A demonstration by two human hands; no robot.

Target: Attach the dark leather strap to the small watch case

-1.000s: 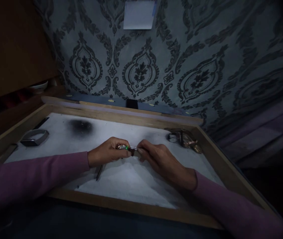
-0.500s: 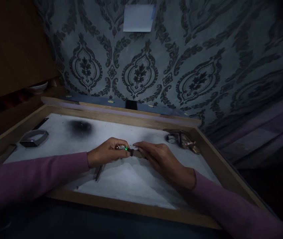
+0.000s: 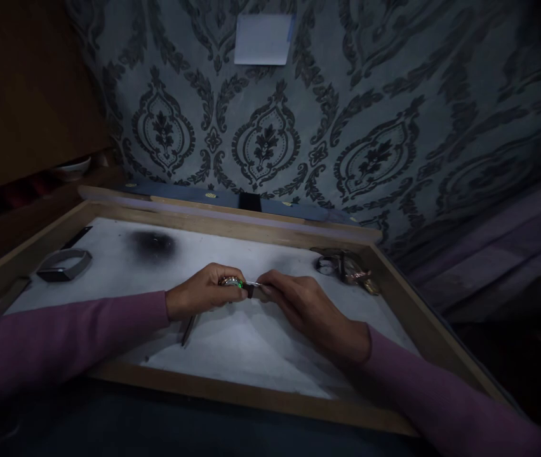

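My left hand (image 3: pixel 206 289) is closed round a wristwatch (image 3: pixel 231 282) with a shiny bezel and a small green glow at its right edge. One dark strap end sticks out past my thumb, and another dark strip hangs below the hand. Pinched in my right hand (image 3: pixel 299 298) is a thin metal tool (image 3: pixel 253 284), its tip pointing left at the watch where the strap joins. My fingers hide most of the tool, so its exact kind is unclear.
Both hands are over a wooden-framed tray (image 3: pixel 270 387) lined with white. At left lies a grey watch band (image 3: pixel 65 265); several watches (image 3: pixel 347 270) are heaped in the right corner. Patterned wallpaper with a white plate (image 3: pixel 263 40) rises behind.
More of the metal tool now shows between my hands, its tip against the watch's right side. My right hand has shifted slightly; the left still grips the watch.
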